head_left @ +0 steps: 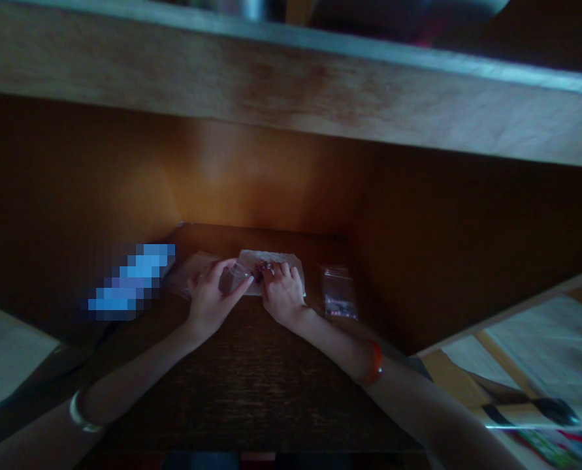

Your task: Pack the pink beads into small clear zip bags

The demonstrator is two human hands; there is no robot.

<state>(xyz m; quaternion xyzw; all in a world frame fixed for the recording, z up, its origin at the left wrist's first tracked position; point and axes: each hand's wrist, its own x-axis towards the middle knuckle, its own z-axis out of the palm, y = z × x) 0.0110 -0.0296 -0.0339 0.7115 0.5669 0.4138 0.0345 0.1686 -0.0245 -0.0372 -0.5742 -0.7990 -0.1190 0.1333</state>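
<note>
A whitish sheet (pixel 271 254) lies on the dark wooden surface, with a small heap of dark-red bits (pixel 262 269) on it, too small to name. My left hand (pixel 210 297) holds a small transparent plastic bag (pixel 232 277) at the sheet's left side, thumb and fingers curved around it. Over the heap, my right hand (pixel 285 292) has its fingers curled down and pinching at the bits; its fingertips are partly hidden. To the right of that hand lies a zip bag (pixel 338 294) with small reddish pieces at its bottom.
More thin plastic (pixel 185 274) lies left of my left hand. Beyond it is a blurred-out blue, screen-like object (pixel 131 284). Wooden walls (pixel 266 183) enclose the surface at the back and sides, and a thick wooden ledge (pixel 291 91) runs across above my hands.
</note>
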